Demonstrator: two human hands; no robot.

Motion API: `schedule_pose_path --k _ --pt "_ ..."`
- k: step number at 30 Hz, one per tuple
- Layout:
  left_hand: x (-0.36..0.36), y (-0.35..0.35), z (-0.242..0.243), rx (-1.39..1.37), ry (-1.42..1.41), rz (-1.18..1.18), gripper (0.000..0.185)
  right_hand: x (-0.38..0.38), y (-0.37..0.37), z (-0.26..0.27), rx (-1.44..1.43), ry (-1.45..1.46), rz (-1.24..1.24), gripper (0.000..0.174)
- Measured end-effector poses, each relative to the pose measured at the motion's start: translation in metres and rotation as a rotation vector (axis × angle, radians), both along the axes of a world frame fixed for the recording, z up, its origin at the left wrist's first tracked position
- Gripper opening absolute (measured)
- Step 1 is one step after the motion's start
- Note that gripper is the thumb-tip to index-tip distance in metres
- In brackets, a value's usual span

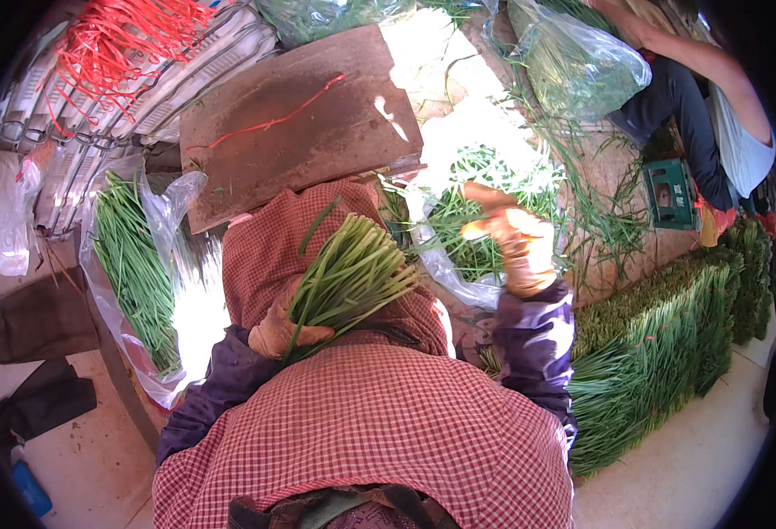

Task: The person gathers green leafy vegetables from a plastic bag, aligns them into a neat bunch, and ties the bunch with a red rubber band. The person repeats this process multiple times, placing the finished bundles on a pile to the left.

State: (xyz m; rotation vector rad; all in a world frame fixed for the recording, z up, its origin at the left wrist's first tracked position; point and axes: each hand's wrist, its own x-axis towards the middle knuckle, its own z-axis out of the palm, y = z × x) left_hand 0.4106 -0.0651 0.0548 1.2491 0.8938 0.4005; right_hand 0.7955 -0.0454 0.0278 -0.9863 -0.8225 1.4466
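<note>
My left hand (282,330), in a tan work glove, grips a bunch of garlic chives (348,278) against my lap. The pale cut ends point up and to the right. A loose green blade (320,225) lies on the red checked apron (374,423) beside the bunch. My right hand (513,231), gloved as well, hangs over a pile of loose chive leaves (474,248) on a clear plastic sheet or bag (450,281). Its thumb and fingers are spread, somewhat blurred in strong sunlight, and no bunch is in them.
Ahead stands a brown wooden board (295,112) bearing a red plastic strip (275,122). More red strips (130,46) hang at upper left. Bagged chives (133,271) lie left; tied bundles (652,357) stand right. Another person's arm (705,66) reaches near a green crate (669,193).
</note>
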Motion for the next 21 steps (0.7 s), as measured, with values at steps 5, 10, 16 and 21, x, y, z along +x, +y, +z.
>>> schedule_pose_path --k 5,10,16,21 --pt "0.005 0.002 0.008 -0.007 0.033 0.008 0.082 0.016 -0.009 0.010 -0.014 -0.743 -0.336 0.072" --pt "0.010 0.004 0.009 -0.058 0.072 -0.020 0.079 -0.086 -0.019 0.007 0.573 -1.018 0.218 0.051" --pt "0.009 -0.001 0.015 -0.062 0.094 0.044 0.078 -0.130 0.006 0.001 0.483 -0.861 -0.022 0.037" --pt "0.011 0.000 0.023 -0.139 0.186 0.053 0.080 -0.114 0.001 0.009 0.280 -0.297 0.109 0.038"
